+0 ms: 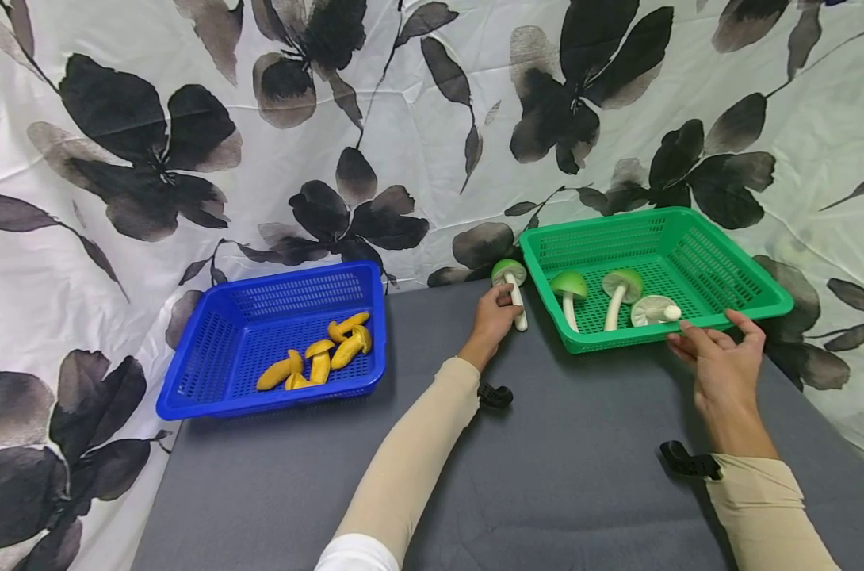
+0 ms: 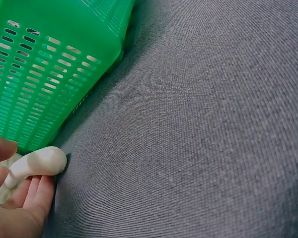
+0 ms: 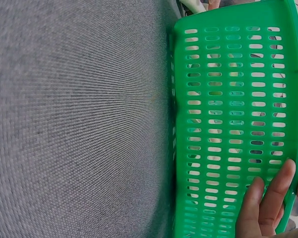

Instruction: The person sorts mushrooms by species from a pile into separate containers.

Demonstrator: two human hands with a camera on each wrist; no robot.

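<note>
My left hand (image 1: 502, 305) grips the white stem of a green-capped mushroom (image 1: 510, 274) that lies on the grey table just left of the green basket (image 1: 617, 339). In the left wrist view the stem (image 2: 39, 161) sits between thumb and fingers (image 2: 32, 198), close to the basket's wall (image 2: 44, 74). My right hand (image 1: 717, 345) rests on the basket's near rim. Its straight fingers (image 3: 268, 198) lie flat against the slotted outer wall (image 3: 228, 99). Three more green mushrooms (image 1: 621, 285) lie inside the basket.
A blue basket (image 1: 211, 400) with several yellow pieces (image 1: 321, 361) stands at the left of the grey table (image 1: 546, 476). A floral cloth (image 1: 418, 119) hangs behind and beside the table. The table's right edge runs close past the green basket.
</note>
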